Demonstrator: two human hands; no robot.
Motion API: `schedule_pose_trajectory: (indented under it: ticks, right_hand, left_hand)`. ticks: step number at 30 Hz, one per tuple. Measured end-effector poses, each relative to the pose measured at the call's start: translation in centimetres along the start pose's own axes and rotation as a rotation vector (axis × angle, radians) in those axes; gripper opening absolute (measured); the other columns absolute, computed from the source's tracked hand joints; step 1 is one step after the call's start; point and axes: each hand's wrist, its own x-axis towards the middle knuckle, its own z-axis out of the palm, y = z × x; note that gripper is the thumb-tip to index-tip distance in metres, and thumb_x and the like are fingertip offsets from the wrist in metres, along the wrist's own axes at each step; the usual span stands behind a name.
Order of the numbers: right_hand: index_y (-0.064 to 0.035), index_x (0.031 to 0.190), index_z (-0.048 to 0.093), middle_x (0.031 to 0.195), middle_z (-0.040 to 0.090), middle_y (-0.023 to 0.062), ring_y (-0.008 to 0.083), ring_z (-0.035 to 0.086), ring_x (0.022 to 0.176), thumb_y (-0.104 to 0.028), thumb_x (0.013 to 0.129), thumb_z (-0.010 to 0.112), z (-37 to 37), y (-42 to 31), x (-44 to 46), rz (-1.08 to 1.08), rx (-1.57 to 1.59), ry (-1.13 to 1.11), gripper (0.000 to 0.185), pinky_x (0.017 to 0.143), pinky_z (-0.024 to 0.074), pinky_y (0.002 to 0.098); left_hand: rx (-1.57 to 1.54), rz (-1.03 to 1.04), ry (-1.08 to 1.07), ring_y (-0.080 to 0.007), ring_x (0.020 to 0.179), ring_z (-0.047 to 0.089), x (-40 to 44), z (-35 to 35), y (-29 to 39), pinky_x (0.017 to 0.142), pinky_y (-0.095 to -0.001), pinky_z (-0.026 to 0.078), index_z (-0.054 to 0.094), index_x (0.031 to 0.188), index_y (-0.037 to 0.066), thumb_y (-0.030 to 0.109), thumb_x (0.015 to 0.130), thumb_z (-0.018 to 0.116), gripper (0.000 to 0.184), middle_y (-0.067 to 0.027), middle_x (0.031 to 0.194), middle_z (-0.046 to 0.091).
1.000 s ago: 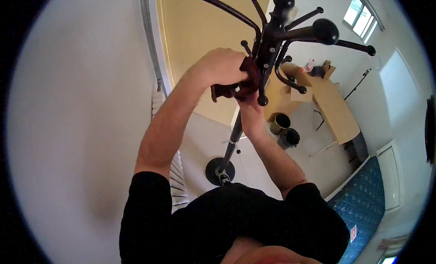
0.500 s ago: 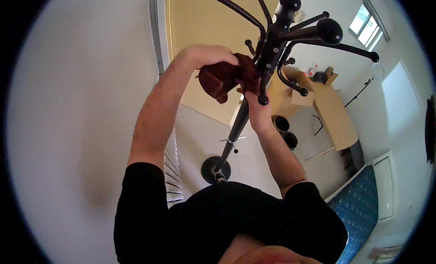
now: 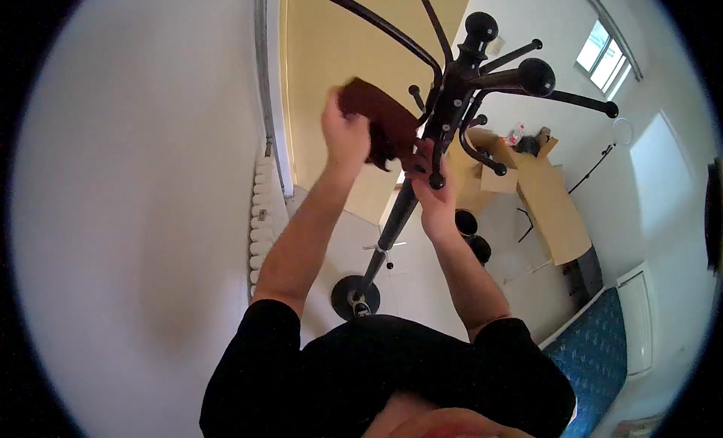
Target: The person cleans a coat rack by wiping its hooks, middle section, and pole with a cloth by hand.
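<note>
A dark red cloth-like item (image 3: 380,115) is stretched between my two hands, beside the black coat rack (image 3: 450,99). My left hand (image 3: 346,137) grips its left end, with the fingers partly blurred. Close against the rack's upper post, my right hand (image 3: 437,193) holds the lower right end, partly hidden behind a hook with a ball tip. Curved hooks spread from the post above and to the right of both hands.
The rack's round base (image 3: 354,296) stands on the floor. At the right are a wooden desk (image 3: 553,212), a cardboard box (image 3: 498,174), black bins (image 3: 477,250) and a blue mattress (image 3: 595,355). A white radiator (image 3: 261,219) lines the left wall.
My left hand has turned from above the red item to its left side, and the item now extends up and left. My right hand stays beside the post.
</note>
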Motion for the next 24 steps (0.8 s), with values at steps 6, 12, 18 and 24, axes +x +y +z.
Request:
schedule_pose_trajectory:
  ticks: [6,12,18,24]
  right_hand:
    - [-0.0053,0.149,0.036,0.147,0.044,0.0078,0.0208,0.049,0.127,0.009,0.087,0.045,-0.2,-0.5,-1.1,0.057,0.036,0.006,0.064,0.100,0.0420,0.0328]
    - [-0.0058,0.147,0.036,0.149,0.042,0.0085,0.0220,0.046,0.130,0.009,0.086,0.048,0.5,1.3,-1.0,0.007,0.068,-0.039,0.064,0.101,0.0421,0.0359]
    - [-0.0065,0.147,0.036,0.148,0.042,0.0113,0.0247,0.046,0.131,0.010,0.082,0.049,1.2,0.5,-0.9,-0.004,-0.084,-0.069,0.068,0.101,0.0424,0.0381]
    - [-0.0032,0.150,0.031,0.150,0.040,0.0143,0.0281,0.039,0.141,0.009,0.080,0.049,0.7,0.7,-0.7,-0.022,-0.311,-0.058,0.074,0.112,0.0329,0.0424]
  left_hand:
    - [-0.810,-0.215,-0.135,-0.0299,0.085,0.066,7.5,-0.4,2.9,0.072,-0.0495,0.057,0.062,0.100,0.003,0.028,0.098,0.054,0.027,-0.0128,0.085,0.064]
    - [-1.022,-0.390,-0.281,-0.0308,0.094,0.067,2.7,8.6,2.6,0.081,-0.0460,0.055,0.065,0.111,0.003,0.030,0.091,0.060,0.034,-0.0143,0.098,0.067]
    - [1.225,0.030,-0.840,-0.0288,0.107,0.068,5.4,10.6,11.1,0.090,-0.0371,0.054,0.065,0.119,0.005,0.024,0.086,0.061,0.039,-0.0175,0.116,0.069]
    - [-0.131,-0.263,-0.187,-0.0194,0.081,0.066,9.7,8.0,-1.5,0.067,-0.0352,0.052,0.067,0.088,0.009,0.027,0.089,0.062,0.019,-0.0086,0.084,0.067]
